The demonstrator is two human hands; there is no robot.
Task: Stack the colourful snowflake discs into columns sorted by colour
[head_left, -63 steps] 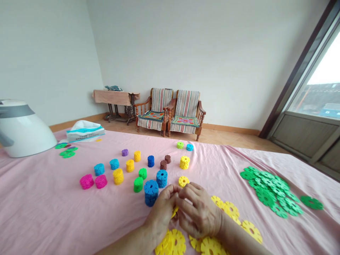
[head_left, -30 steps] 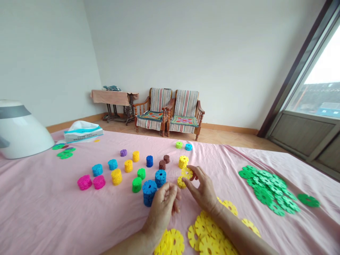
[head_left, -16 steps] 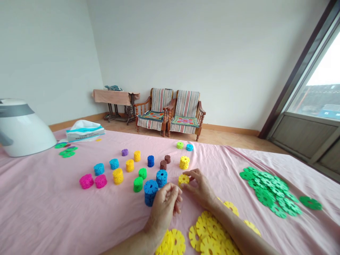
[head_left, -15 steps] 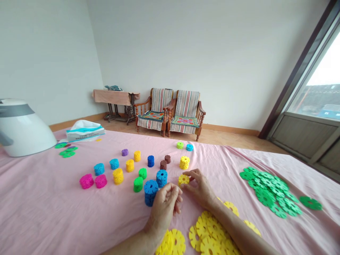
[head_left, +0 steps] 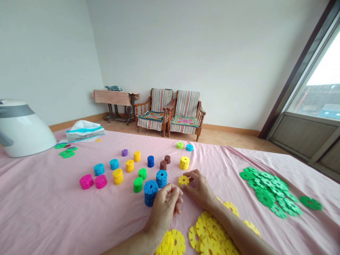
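Note:
My right hand (head_left: 199,189) has thumb and forefinger at the near and far sides of a short stack of yellow notched plastic discs (head_left: 183,180). Left of it, my left hand (head_left: 165,204) is closed with its fingers curled in; whatever lies inside is hidden. Beside its knuckles stands a tall stack of blue discs (head_left: 150,187), with a second blue stack (head_left: 162,174) just behind. A taller yellow stack (head_left: 184,162) stands beyond my right hand. Loose yellow discs (head_left: 209,230) are heaped under my right forearm, and more yellow discs (head_left: 172,242) lie by my left wrist.
Small stacks in pink (head_left: 86,181), green (head_left: 138,184), brown (head_left: 163,164) and other colours dot the pink tablecloth (head_left: 66,212). Loose green discs (head_left: 268,189) form a pile at the right. A white kettle (head_left: 26,131) and a tissue pack (head_left: 85,131) stand at the left.
Almost nothing differs. Both hands keep their places, and the fingers of my right hand stay at the short yellow stack.

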